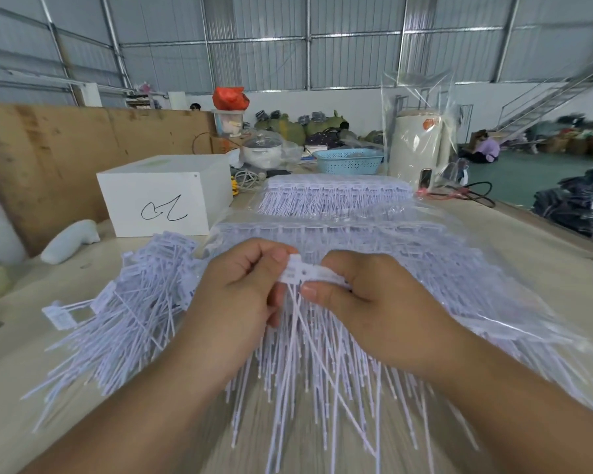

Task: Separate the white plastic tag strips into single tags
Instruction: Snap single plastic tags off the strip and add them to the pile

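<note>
While both hands pinch a tag strip (pixel 303 273), bagged strips (pixel 374 241) lie behind.

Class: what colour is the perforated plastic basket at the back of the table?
Light blue basket, visible in the head view.

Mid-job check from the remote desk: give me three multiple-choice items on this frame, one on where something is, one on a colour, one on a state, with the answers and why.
1. Where does the pile of single tags lie?
A. By the left hand
B. In the basket
C. On the white box

2. What colour is the basket at the far end of the table?
A. Red
B. Blue
C. Black

3. How is the tag strip held?
A. Lying untouched
B. In the right hand only
C. Pinched by both hands

Answers: 1 A, the loose tags spread on the table beside the left hand. 2 B, its perforated wall is light blue. 3 C, the left hand and the right hand each grip the strip's head bar, its tails hanging down.
</note>
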Available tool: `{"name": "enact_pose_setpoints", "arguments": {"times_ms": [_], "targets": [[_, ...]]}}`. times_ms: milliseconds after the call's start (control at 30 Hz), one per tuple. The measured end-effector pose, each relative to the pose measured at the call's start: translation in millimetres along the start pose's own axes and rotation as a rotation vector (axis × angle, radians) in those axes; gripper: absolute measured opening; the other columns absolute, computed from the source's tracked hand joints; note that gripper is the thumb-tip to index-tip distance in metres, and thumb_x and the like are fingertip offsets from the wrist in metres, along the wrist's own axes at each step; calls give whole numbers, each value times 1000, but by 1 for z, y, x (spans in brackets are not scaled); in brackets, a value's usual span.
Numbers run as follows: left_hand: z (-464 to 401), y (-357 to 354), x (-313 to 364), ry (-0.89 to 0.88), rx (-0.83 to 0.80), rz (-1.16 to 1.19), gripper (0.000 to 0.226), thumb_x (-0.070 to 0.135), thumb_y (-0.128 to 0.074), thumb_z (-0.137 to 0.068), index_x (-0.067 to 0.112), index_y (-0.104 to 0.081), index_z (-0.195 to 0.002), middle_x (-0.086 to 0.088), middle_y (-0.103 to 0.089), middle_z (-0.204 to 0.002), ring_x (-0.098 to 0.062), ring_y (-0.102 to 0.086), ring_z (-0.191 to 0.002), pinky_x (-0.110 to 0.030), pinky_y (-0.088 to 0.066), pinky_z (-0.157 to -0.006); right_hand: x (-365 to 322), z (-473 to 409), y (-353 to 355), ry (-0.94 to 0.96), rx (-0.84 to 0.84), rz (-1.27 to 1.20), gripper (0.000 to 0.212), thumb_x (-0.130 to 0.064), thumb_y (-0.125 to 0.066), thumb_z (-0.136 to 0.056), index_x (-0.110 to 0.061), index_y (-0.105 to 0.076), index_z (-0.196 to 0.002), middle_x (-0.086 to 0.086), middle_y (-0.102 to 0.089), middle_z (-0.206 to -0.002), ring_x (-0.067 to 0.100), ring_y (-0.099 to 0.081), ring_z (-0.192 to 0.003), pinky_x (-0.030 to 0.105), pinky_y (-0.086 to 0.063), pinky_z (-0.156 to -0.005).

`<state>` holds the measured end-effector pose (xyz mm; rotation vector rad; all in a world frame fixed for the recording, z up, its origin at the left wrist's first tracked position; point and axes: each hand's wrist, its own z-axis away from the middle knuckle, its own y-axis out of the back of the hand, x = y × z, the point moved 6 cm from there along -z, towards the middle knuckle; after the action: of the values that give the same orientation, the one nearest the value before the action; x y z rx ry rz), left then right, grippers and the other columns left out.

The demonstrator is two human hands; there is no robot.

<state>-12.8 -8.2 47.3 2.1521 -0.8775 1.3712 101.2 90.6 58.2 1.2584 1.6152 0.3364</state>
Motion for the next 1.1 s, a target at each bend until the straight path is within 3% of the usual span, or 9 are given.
{"name": "enact_pose_setpoints", "arguments": {"times_ms": [133, 267, 333, 400, 500, 567, 733, 867, 1100], "targets": [[-1, -9, 5, 51, 68, 224, 29, 13, -52, -98, 16, -73, -77, 0, -44, -46, -10, -38, -39, -21, -36, -38, -10, 3, 3, 22, 170, 29, 36, -40, -55, -95, -26, -38, -67, -5, -39, -50, 9, -37, -45, 34, -33, -48], [-5, -2, -11, 269, 160, 495, 22, 7, -48, -98, 9, -64, -83, 2, -40, -44, -6, -32, -34, -15, -29, -35, 6, 3, 35, -56, 483, -263, 39, -41, -51, -96, -24, -36, -65, -12, -43, -50, 5, -33, -40, 19, -27, -41], [-11, -2, -12, 286, 116, 417, 22, 9, -50, -98, 10, -66, -82, 2, -40, -44, -7, -31, -34, -15, -29, -35, 9, 1, 37, -4, 413, -296, 37, -41, -52, -96, -24, -38, -66, -15, -40, -50, 3, -31, -42, 16, -28, -42], [-17, -10, -6, 215, 1, 258, 27, 13, -52, -98, 13, -70, -78, -2, -42, -46, -9, -32, -35, -18, -31, -36, 8, 0, 16, 42, 166, -320, 24, -44, -53, -95, -27, -45, -80, -14, -47, -53, 2, -34, -43, 21, -31, -42], [-25, -24, 5, 98, -143, 59, 28, 19, -52, -99, 17, -72, -79, -9, -47, -53, -11, -38, -40, -21, -35, -37, 8, -1, -7, 72, -35, -360, 24, -52, -52, -90, -36, -40, -102, 1, -70, -82, 29, -61, -63, 48, -52, -63], [-26, -26, 5, 66, -158, -6, 23, 20, -51, -99, 14, -70, -87, -4, -45, -47, -12, -38, -40, -22, -36, -37, 8, -1, -8, 91, -76, -414, 31, -53, -50, -89, -35, -38, -111, 0, -72, -96, 39, -66, -83, 61, -50, -79], [-15, -27, -13, 111, -234, -27, 13, 18, -49, -99, 12, -60, -100, 4, -44, -40, -9, -32, -34, -22, -28, -39, 14, 0, -18, 34, -159, -283, 29, -50, -58, -90, -35, -49, -114, -2, -72, -87, 33, -67, -75, 56, -53, -68], [-6, -28, -19, 169, -331, -59, 18, 42, -55, -84, 29, -65, -93, 3, -41, -43, -11, -31, -37, -22, -27, -39, 16, -1, -16, 25, -134, -198, 27, -39, -61, -93, -39, -53, -119, -10, -61, -59, 9, -43, -42, 23, -40, -47], [1, -30, -20, 193, -368, 18, 26, 48, -67, -73, 23, -70, -79, -4, -59, -64, -13, -54, -56, -25, -41, -45, 7, 0, -10, 32, -81, -101, 19, -42, -56, -93, -24, -50, -96, -3, -66, -75, 8, -49, -51, 31, -40, -49]]}}
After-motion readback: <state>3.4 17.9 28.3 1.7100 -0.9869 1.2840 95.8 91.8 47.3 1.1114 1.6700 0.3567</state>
